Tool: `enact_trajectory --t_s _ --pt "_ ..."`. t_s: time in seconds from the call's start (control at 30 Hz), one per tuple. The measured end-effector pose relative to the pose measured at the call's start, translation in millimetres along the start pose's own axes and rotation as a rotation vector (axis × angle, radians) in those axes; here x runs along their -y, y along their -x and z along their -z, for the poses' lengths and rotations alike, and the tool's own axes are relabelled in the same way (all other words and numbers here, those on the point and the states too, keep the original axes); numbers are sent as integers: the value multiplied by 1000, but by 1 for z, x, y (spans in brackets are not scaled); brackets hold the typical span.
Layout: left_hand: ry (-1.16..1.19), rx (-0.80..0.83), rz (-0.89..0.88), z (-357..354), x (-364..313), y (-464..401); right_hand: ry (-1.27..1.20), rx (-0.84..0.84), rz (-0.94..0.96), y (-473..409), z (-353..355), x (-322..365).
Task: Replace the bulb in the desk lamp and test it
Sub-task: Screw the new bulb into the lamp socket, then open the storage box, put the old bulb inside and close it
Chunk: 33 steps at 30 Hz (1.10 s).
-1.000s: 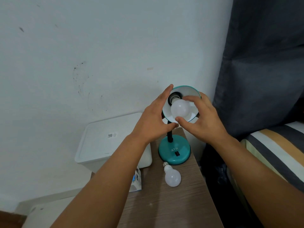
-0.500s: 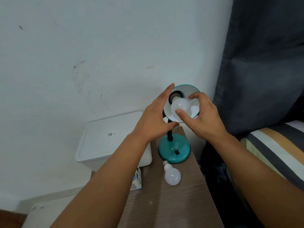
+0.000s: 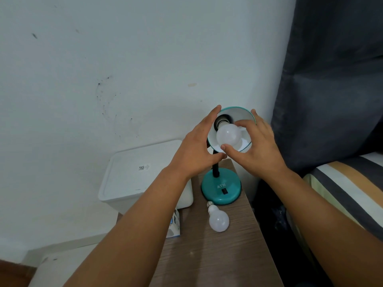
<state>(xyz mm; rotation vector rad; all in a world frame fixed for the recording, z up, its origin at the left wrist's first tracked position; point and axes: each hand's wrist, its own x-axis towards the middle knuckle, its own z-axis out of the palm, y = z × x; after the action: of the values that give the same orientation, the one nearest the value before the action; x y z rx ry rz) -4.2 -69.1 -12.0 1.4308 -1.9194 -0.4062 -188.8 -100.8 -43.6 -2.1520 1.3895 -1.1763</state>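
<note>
A teal desk lamp stands on a wooden table, its round base (image 3: 221,188) near the far edge and its shade (image 3: 238,112) tipped up towards me. A white bulb (image 3: 228,136) sits in the shade's black socket. My right hand (image 3: 253,150) has its thumb and fingers around this bulb. My left hand (image 3: 196,148) cups the shade's left rim and steadies it. A second white bulb (image 3: 218,219) lies loose on the table in front of the base, its screw cap pointing at the lamp.
A white lidded bin (image 3: 136,175) stands left of the wooden table (image 3: 217,262). A small blue and white box (image 3: 175,225) lies under my left forearm. A dark curtain (image 3: 331,79) and a striped bed (image 3: 352,195) are at the right.
My right hand has turned around the bulb in the socket, its fingers shifting from over the bulb's top towards the right side. My left hand stays on the shade.
</note>
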Motion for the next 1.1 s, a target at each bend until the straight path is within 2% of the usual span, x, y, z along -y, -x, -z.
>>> enact_trajectory --t_s 0.17,0.4,0.6,0.77,0.87,1.0,1.1 --pt "-19 3 8 0 -2 1 142 -48 -96 0 -1 6" --pt "-80 79 54 10 -16 6 206 1 -108 12 7 12" --pt "-147 127 124 32 -32 41 164 -110 -18 42 28 28" --pt "-155 66 188 50 -30 97 4 -184 144 81 37 61" --pt "-170 10 256 61 -20 133 -71 -68 160 103 26 80" --pt "-170 -23 375 77 2 177 -121 187 54 122 -3 87" --pt "-141 -61 477 90 25 205 -144 317 5 126 -27 86"
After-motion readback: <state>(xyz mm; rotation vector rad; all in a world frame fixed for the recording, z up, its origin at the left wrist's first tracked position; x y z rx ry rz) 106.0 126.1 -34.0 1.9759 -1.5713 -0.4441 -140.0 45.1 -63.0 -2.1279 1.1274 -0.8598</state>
